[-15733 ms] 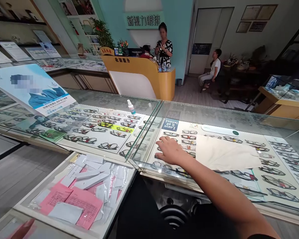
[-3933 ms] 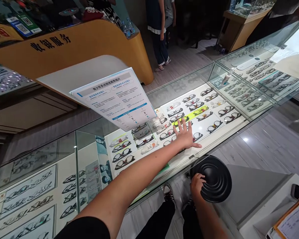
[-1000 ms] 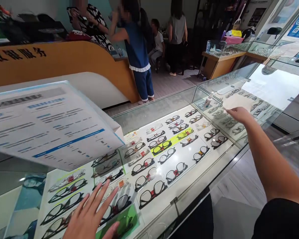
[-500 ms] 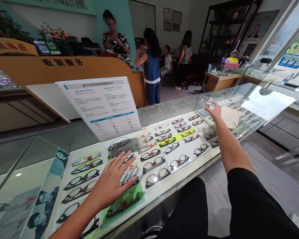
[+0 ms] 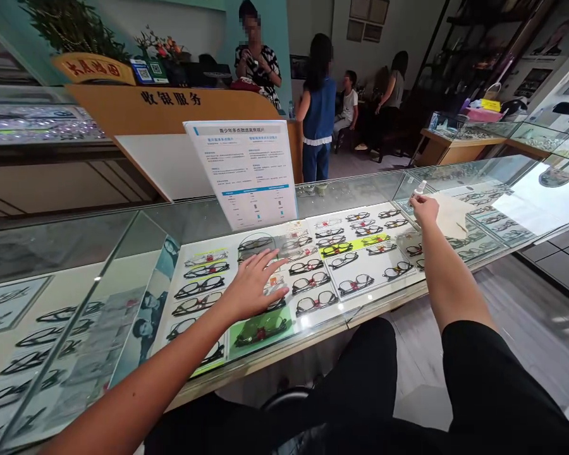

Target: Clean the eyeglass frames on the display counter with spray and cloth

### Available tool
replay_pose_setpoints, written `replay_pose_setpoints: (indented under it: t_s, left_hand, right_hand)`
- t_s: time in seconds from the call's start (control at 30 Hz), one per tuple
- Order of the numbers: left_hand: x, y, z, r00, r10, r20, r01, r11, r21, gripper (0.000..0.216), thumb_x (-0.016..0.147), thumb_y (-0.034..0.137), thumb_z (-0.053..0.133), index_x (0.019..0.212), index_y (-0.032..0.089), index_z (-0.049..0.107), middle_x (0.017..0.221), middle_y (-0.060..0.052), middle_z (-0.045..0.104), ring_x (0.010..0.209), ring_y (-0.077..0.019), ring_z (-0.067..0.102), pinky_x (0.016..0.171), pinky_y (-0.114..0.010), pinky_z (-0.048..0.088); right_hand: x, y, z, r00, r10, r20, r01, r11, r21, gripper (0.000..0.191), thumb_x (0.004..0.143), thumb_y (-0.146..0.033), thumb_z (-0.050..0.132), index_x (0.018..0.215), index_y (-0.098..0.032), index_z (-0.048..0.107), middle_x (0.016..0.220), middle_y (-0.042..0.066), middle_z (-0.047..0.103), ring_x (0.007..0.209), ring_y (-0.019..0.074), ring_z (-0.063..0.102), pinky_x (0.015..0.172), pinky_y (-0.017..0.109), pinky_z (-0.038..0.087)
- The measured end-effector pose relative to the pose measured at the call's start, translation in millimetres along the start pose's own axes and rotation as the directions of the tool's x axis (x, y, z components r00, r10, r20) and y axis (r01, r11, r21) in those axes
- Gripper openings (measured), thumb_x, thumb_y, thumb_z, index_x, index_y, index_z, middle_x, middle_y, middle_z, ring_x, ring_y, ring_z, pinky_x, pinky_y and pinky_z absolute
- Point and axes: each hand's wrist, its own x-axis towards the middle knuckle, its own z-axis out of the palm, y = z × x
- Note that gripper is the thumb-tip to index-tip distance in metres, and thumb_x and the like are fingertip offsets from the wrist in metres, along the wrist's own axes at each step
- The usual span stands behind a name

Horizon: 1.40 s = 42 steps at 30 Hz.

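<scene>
My left hand [image 5: 256, 284] lies palm down with fingers spread on the glass top of a display counter [image 5: 313, 322]. Beneath that glass are rows of eyeglasses [image 5: 355, 284], and a green-backed panel [image 5: 260, 333] shows just below my palm. My right hand [image 5: 425, 210] reaches to the far right part of the counter, its fingers closed around a small white spray bottle [image 5: 420, 188]. The bottle's nozzle sticks up tilted above my fingers; most of its body is hidden. A pale cloth or sheet [image 5: 450, 218] lies on the glass just right of this hand.
A printed sign [image 5: 253, 174] stands at the counter's back edge. Behind it is a wooden cashier desk [image 5: 104, 107] with a person [image 5: 260, 69] at it. Another person in blue [image 5: 320, 107] stands near the desk. More glass cases [image 5: 474, 136] run along the right.
My view has swung left, so the counter and sign sit further right in the picture. The right-hand fingers now wrap more closely over the spray bottle. My left hand stays flat on the glass.
</scene>
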Motion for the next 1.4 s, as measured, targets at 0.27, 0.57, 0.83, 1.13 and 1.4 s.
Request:
replay_pose_setpoints:
  t_s: [0.27, 0.57, 0.83, 1.13, 1.4]
  left_hand:
    - [0, 2, 5, 0.999, 0.027, -0.034, -0.03, 0.995, -0.092, 0.079, 0.104, 0.071, 0.064, 0.17, 0.027, 0.061, 0.189, -0.014, 0.042, 0.178, -0.0439, 0.032, 0.146, -0.069, 0.021]
    - [38, -39, -24, 0.677, -0.587, -0.444, 0.258, 0.754, -0.603, 0.079, 0.097, 0.031, 0.081, 0.166, 0.013, 0.047, 0.174, -0.028, 0.047, 0.161, -0.0408, 0.052, 0.137, -0.058, 0.041]
    - [109, -106, -53, 0.672, -0.681, -0.293, 0.15, 0.512, -0.846, 0.076, 0.084, 0.012, 0.089, 0.155, 0.009, 0.061, 0.16, -0.029, 0.069, 0.142, -0.0338, 0.071, 0.128, -0.053, 0.052]
    - [54, -162, -63, 0.597, -0.731, -0.33, 0.168, 0.516, -0.84, 0.042, 0.076, 0.023, 0.092, 0.116, 0.015, 0.08, 0.124, -0.015, 0.088, 0.118, -0.0333, 0.08, 0.106, -0.045, 0.064]
    - [19, -188, -73, 0.595, -0.74, -0.314, 0.284, 0.559, -0.779, 0.042, 0.099, 0.017, 0.077, 0.14, 0.01, 0.073, 0.128, -0.016, 0.086, 0.108, -0.0251, 0.08, 0.093, -0.034, 0.062]
  right_hand:
    - [-56, -21, -5, 0.999, -0.047, -0.001, 0.047, 0.999, 0.0, 0.032, 0.081, -0.032, 0.072, 0.101, -0.014, 0.09, 0.099, 0.016, 0.089, 0.096, 0.0322, 0.078, 0.094, 0.04, 0.06]
    - [-102, -35, -3, 0.997, -0.076, 0.029, 0.077, 0.996, -0.033, 0.028, 0.084, -0.033, 0.071, 0.099, -0.016, 0.087, 0.108, 0.019, 0.088, 0.099, 0.0337, 0.077, 0.097, 0.043, 0.059]
    - [-121, -36, 4, 0.992, -0.126, -0.005, 0.125, 0.991, -0.046, 0.026, 0.09, -0.036, 0.064, 0.097, -0.018, 0.082, 0.103, 0.018, 0.081, 0.097, 0.0343, 0.071, 0.102, 0.05, 0.057]
    - [-114, -32, 9, 0.985, -0.171, -0.012, 0.171, 0.985, -0.024, 0.02, 0.086, -0.035, 0.067, 0.091, -0.02, 0.078, 0.097, 0.012, 0.074, 0.089, 0.0287, 0.06, 0.1, 0.05, 0.054]
    - [-109, -29, 13, 0.986, -0.163, -0.033, 0.163, 0.986, -0.02, 0.027, 0.089, -0.037, 0.065, 0.1, -0.018, 0.08, 0.101, 0.013, 0.074, 0.094, 0.0305, 0.062, 0.103, 0.055, 0.055]
